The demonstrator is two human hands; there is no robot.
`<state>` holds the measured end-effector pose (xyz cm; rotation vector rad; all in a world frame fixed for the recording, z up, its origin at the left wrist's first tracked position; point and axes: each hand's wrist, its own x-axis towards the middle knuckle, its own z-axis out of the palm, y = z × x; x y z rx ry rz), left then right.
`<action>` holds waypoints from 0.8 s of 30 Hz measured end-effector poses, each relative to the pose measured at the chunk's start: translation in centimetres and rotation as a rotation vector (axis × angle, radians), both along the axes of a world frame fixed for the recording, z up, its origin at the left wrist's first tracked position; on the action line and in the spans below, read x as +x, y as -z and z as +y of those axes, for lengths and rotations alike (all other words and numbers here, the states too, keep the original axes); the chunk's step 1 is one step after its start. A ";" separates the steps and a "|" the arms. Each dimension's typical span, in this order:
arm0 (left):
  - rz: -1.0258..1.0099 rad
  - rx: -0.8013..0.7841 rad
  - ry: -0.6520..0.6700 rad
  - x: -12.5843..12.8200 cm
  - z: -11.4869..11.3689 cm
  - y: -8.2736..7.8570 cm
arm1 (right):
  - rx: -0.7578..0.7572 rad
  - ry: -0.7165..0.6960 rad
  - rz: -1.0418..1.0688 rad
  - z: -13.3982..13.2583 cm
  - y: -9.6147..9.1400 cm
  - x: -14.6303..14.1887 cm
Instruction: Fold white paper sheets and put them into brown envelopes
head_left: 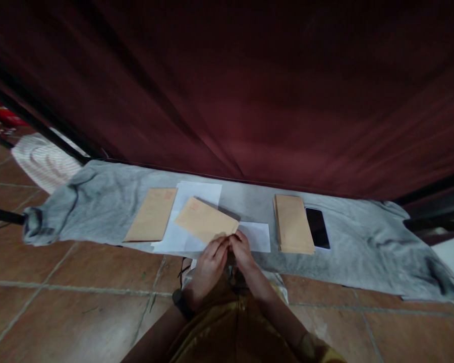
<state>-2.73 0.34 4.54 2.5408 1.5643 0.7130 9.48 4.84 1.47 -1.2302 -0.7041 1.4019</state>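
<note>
A brown paper envelope with faint red marks in one corner is tilted over white sheets in front of me. Its near right end is pinched between my left hand and my right hand, whose closed fingers meet there. Beneath it lie white paper sheets on the left and a smaller white paper on the right. To the left rests another brown envelope, and to the right a stack of brown envelopes. My fingers hide the edge they grip.
A dark-screened phone lies beside the right stack. Grey cloth covers the long narrow surface. A dark red curtain hangs behind it. Below are brown floor tiles; striped fabric lies at the left.
</note>
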 end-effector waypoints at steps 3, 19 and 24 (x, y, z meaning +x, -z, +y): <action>-0.015 -0.012 -0.058 -1.5 0.8 -1.0 | 0.022 -0.042 -0.070 0.1 -0.5 0.7; 0.271 -0.247 0.287 -5.6 5.2 -3.1 | 0.163 -0.319 -0.072 -1.6 -5.3 5.9; 0.225 -0.294 0.277 -4.7 5.1 -2.6 | 0.183 -0.341 -0.125 -1.8 -5.0 6.8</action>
